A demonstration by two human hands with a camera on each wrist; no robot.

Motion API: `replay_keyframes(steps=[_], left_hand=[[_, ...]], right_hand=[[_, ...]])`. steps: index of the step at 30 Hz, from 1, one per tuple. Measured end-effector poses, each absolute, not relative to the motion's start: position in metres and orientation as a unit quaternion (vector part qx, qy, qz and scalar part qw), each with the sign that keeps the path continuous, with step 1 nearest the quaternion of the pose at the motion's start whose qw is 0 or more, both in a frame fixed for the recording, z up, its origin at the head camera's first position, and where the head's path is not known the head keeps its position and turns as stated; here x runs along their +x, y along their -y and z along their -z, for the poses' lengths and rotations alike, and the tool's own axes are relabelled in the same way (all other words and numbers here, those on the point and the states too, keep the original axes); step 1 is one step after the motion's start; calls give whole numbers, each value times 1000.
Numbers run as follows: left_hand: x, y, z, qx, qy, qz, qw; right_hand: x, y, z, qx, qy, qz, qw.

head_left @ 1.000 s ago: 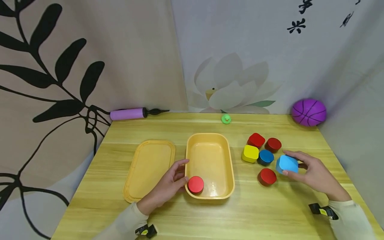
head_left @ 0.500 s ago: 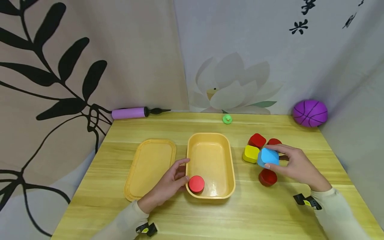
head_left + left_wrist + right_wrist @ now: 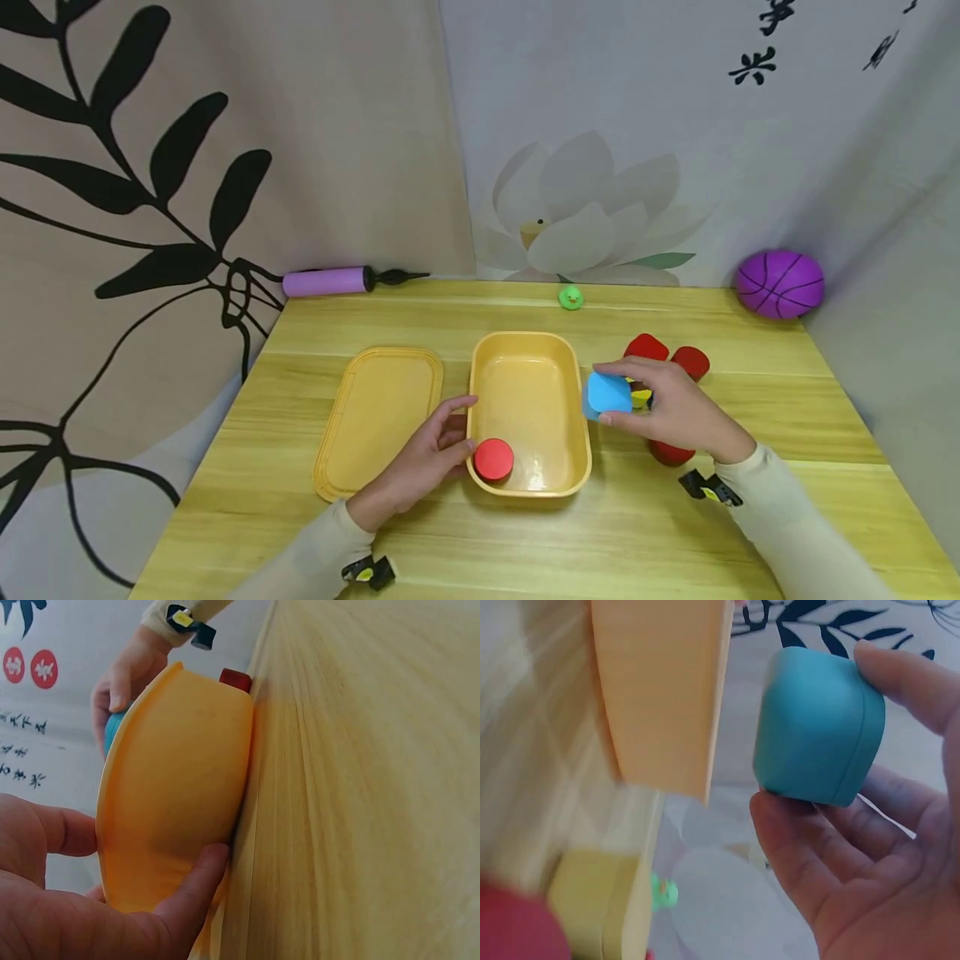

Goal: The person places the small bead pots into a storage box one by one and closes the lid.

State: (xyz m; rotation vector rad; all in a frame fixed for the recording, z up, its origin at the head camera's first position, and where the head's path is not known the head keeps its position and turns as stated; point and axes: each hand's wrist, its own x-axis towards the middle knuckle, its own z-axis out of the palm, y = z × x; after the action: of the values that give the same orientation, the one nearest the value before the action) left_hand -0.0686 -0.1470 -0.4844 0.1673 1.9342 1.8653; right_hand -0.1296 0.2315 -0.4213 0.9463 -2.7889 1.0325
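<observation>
In the head view my right hand (image 3: 670,410) holds a small blue box (image 3: 608,394) with rounded corners just off the right rim of the yellow container (image 3: 528,392). The right wrist view shows a seam around the blue box (image 3: 814,727), gripped between thumb and fingers, higher than the container's edge. My left hand (image 3: 417,461) touches the container's left side. In the left wrist view its forefinger meets the rim and its thumb (image 3: 202,881) lies against the outer wall. A round red box (image 3: 493,460) sits in the container's near left corner.
Right of the container stand several red boxes (image 3: 691,362) and a yellow box (image 3: 592,900), partly hidden behind my right hand. A flat yellow lid (image 3: 378,421) lies left. Along the back are a purple pump (image 3: 326,282), a green duck (image 3: 571,297) and a purple ball (image 3: 780,284).
My right hand has carried the blue box leftward, over the other boxes, to the container's right rim. My left hand stays at the container's left side.
</observation>
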Motion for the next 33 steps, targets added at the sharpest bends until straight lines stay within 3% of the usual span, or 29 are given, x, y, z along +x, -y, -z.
replay_keyframes(steps=[15, 20, 33], left_hand=[[-68, 147, 485, 60, -704, -672, 221], [-68, 146, 485, 56, -709, -667, 222], [-68, 146, 485, 46, -717, -660, 222]], right_hand=[[-123, -165, 436, 381, 873, -301, -50], [-116, -153, 441, 388, 876, -272, -84], [-106, -137, 450, 419, 876, -215, -103]])
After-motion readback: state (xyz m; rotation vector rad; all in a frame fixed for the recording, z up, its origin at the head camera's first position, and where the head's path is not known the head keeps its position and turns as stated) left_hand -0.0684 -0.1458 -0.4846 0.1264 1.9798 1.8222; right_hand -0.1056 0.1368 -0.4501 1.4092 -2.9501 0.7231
